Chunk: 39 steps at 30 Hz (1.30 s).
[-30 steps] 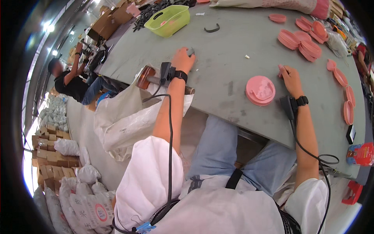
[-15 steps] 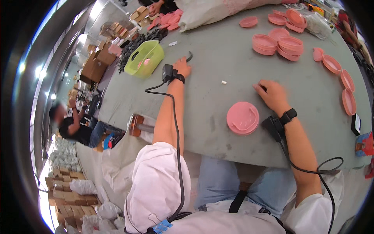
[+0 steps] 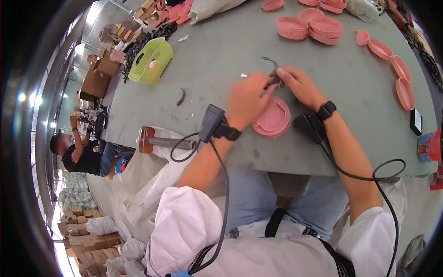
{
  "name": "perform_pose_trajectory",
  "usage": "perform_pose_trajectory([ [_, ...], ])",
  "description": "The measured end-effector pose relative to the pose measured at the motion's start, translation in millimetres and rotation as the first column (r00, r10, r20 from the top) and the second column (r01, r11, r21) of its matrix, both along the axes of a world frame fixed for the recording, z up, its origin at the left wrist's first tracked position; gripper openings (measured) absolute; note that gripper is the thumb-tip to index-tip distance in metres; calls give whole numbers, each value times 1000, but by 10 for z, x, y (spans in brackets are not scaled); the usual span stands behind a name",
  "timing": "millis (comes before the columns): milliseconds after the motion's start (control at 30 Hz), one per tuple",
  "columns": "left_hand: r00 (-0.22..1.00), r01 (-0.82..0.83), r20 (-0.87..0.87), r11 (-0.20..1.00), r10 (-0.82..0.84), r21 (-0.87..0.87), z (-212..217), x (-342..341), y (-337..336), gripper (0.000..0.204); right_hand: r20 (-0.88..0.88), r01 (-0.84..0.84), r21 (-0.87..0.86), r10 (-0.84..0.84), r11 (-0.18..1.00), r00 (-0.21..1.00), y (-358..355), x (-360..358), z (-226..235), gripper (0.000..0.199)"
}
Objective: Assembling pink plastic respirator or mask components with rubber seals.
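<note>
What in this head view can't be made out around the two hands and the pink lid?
- Thin dark curved strip: its lower end is hidden by the right hand and left hand; the grip is blurred.
- Round pink plastic lid: its upper edge is covered by both hands.
- Green plastic basket: its contents are too small to make out.

The bench (image 3: 217, 60) fills the upper centre of the frame. At centre, the left hand (image 3: 249, 99) and right hand (image 3: 297, 85) meet over a round lid (image 3: 272, 121), which lies on the bench near its lower edge. A curved strip (image 3: 270, 62) sits between the hands. A basket (image 3: 150, 60) stands upper left; a loose strip (image 3: 181, 97) lies below it. Stacked lids (image 3: 309, 27) occupy the upper right.
</note>
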<state>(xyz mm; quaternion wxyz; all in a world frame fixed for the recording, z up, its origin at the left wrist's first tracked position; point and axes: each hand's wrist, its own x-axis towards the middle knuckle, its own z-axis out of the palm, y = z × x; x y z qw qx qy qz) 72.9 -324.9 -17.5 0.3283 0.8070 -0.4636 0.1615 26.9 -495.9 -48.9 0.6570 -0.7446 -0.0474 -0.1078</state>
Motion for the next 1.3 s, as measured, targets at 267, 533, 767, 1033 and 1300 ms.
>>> perform_pose_trajectory([
  [267,970,-69,-244,982,24,-176,-34,-312,177,28,101,45,249,-72,967,992,-50,-92,127,33],
  [533,963,-234,-114,968,243,89,-322,-851,402,66,156,100,-462,-31,881,987,11,-199,229,25],
  [767,810,-563,-90,812,579,155,-321,-980,426,59,355,245,-676,16,695,935,393,-598,307,14],
  [1033,914,-396,-114,918,390,-34,-450,-1035,723,53,379,267,-770,77,580,922,594,-1004,83,13],
  [1300,932,-117,-358,984,63,-131,-418,-1068,864,56,431,410,-725,-100,553,897,469,-953,11,16],
])
